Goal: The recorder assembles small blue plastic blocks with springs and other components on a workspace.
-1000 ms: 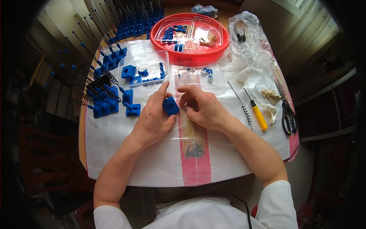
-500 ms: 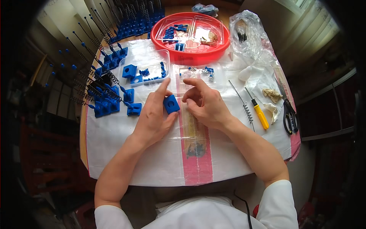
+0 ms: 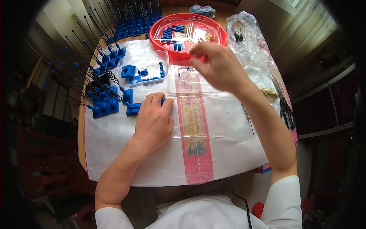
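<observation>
My left hand (image 3: pixel 154 122) is palm down on the covered table, fingers curled over a blue plastic block (image 3: pixel 163 102) that is mostly hidden. Just left of those fingers lies another small blue part (image 3: pixel 132 109). My right hand (image 3: pixel 221 66) is raised over the front rim of a red basin (image 3: pixel 179 58), thumb and forefinger apart, with nothing visible between them. Beneath it, partly covered, is a shallow clear tray with small blue pieces (image 3: pixel 188 68). A clear plastic box (image 3: pixel 154 57) beyond my left hand holds blue blocks (image 3: pixel 128 71) and small blue pieces.
Blue bases with black springs and blue-tipped rods (image 3: pixel 105 101) crowd the left side, with more (image 3: pixel 133 24) behind. At right are a clear plastic bag (image 3: pixel 244 28), a loose spring rod (image 3: pixel 247 114), a crumpled glove (image 3: pixel 269 94) and black-handled scissors (image 3: pixel 286 114). My right forearm hides the screwdriver.
My left hand has turned palm down and lowered the blue block to the table beside the other blue part. My right hand has moved away from it, forward and right, toward the basin.
</observation>
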Motion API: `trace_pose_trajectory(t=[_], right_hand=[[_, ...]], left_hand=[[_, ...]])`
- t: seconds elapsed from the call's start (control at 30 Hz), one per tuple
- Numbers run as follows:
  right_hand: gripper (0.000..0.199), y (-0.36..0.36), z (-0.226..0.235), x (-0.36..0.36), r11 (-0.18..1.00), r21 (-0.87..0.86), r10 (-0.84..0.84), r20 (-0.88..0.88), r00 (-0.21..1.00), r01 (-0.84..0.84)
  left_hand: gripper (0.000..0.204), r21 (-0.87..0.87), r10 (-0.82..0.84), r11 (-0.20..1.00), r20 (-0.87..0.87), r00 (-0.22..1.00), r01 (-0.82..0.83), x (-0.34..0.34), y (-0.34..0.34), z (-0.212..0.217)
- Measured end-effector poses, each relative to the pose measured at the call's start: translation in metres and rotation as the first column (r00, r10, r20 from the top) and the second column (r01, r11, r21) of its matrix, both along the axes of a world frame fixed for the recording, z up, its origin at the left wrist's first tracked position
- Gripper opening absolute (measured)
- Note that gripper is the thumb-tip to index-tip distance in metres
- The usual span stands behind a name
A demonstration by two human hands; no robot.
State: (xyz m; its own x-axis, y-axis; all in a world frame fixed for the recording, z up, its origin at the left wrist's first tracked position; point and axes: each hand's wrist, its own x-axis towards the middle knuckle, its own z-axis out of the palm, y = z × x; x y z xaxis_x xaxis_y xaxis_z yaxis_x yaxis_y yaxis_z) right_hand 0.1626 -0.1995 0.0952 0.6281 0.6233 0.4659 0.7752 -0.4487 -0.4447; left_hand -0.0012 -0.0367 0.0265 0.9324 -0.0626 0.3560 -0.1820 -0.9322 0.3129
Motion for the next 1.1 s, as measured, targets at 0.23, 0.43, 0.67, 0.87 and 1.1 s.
trace_pose_trajectory(t=[0.23,0.43,0.67,0.87,1.1], right_hand=[[0.028,0.080,-0.018,0.077,0.884,-0.430,-0.211,-0.012,0.978,0.185],[0.027,0.108,-0.024,0.099,0.775,-0.616,-0.225,-0.061,0.972,0.141],[0.028,0.106,-0.027,0.098,0.746,-0.598,-0.355,0.018,0.935,0.294],[0.033,0.086,-0.008,0.097,0.765,-0.559,-0.382,0.006,0.924,0.320],[0.040,0.030,-0.007,0.074,0.996,0.006,-0.076,-0.381,0.921,0.085]], left_hand=[[0.039,0.017,-0.007,1.000,0.039,0.999,0.007,0.002,0.007,-0.008],[0.041,-0.058,-0.028,0.998,0.069,0.997,0.032,0.005,0.007,-0.006],[0.041,0.042,-0.069,0.997,0.013,0.998,0.069,0.004,0.006,-0.003],[0.049,-0.003,-0.041,0.999,0.132,0.990,0.042,0.005,0.003,-0.003],[0.053,-0.410,-0.026,0.896,0.333,0.943,0.169,0.005,-0.006,0.009]])
